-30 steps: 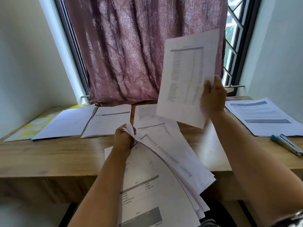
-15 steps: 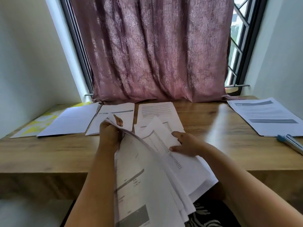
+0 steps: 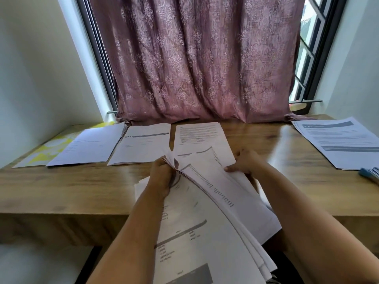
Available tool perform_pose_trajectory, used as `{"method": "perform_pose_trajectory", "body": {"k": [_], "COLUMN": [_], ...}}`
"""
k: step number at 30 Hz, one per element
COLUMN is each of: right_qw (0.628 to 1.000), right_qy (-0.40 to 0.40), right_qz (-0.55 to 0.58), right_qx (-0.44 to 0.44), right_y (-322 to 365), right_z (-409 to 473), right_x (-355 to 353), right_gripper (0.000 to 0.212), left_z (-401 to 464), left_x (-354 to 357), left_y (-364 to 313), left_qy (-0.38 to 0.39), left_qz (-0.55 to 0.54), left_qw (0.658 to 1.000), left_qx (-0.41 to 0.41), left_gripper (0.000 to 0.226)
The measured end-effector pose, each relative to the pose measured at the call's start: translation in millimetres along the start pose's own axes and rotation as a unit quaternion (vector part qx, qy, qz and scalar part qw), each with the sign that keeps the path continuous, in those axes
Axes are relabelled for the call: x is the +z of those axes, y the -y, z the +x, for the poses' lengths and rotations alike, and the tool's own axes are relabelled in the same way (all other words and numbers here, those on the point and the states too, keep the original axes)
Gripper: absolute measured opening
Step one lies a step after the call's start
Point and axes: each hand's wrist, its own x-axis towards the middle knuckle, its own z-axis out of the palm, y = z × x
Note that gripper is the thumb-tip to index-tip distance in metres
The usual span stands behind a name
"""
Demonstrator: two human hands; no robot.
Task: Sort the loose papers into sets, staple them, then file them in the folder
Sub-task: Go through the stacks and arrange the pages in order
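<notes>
My left hand (image 3: 162, 177) grips the top corner of a fanned stack of loose papers (image 3: 205, 232) that hangs over the desk's near edge. My right hand (image 3: 244, 163) pinches the right edge of the upper sheet with columns of print (image 3: 221, 181). Sorted sets lie along the back of the wooden desk (image 3: 61, 193): a white set (image 3: 88, 146), a set with a grey header bar (image 3: 141, 144), a text sheet (image 3: 199, 134) and a larger pile at the far right (image 3: 340, 142). A yellow-patterned folder (image 3: 47, 150) lies at the far left. A blue stapler (image 3: 369, 174) sits at the right edge.
A mauve curtain (image 3: 194, 58) hangs behind the desk, its hem resting on the back edge. A barred window (image 3: 307, 48) shows at the right. White walls close in on both sides.
My right hand lowered the sheet it held up and laid it on the desk, then took hold of the upper sheet of the stack. The left hand keeps its grip and moved slightly right.
</notes>
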Motion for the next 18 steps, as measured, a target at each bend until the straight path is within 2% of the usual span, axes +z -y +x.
{"method": "perform_pose_trajectory", "body": {"k": [2,4,6,7,8,9,11,12,13,15,17,18], "right_qw": [1.0,0.996,0.98,0.974,0.976,0.985,0.999,0.999,0.994,0.97,0.922,0.901], "right_qy": [-0.002,-0.077,-0.177,-0.196,-0.178,-0.126,-0.027,-0.039,-0.089,-0.214,-0.321,-0.351], "right_qz": [0.019,0.023,0.067,0.096,0.11,0.1,0.014,-0.029,-0.043,0.031,0.125,0.151], "right_qx": [-0.001,-0.031,-0.058,-0.064,-0.064,-0.055,-0.024,-0.024,-0.041,-0.107,-0.178,-0.203], "right_y": [-2,-6,-8,-8,-8,-10,-12,-14,-14,-6,9,16], "right_z": [4,8,7,7,8,9,8,10,11,4,-7,-13], "right_x": [1,-1,-7,-13,-18,-22,-26,-27,-28,-37,-53,-61], "right_gripper": [0.054,0.034,0.026,0.028,0.034,0.043,0.054,0.055,0.05,0.034,0.022,0.023], "left_z": [0,1,2,2,2,1,2,3,2,4,4,6], "left_x": [-2,-3,-4,-4,-5,-5,-6,-6,-7,-9,-8,-9], "left_y": [1,2,2,2,2,2,4,4,3,2,0,-1], "left_qy": [0.015,0.012,0.016,0.018,0.018,0.019,0.017,0.018,0.017,0.01,-0.001,-0.009], "left_qz": [-0.027,-0.032,-0.034,-0.039,-0.039,-0.042,-0.037,-0.036,-0.031,-0.028,-0.038,-0.033], "left_qw": [1.0,0.999,0.999,0.999,0.999,0.999,0.999,0.999,0.999,1.0,0.999,0.999], "left_qx": [-0.001,0.003,0.006,0.005,0.003,0.005,0.006,0.002,0.001,-0.002,-0.005,-0.008], "left_gripper": [0.062,0.063,0.066,0.066,0.066,0.065,0.062,0.06,0.06,0.06,0.06,0.06]}}
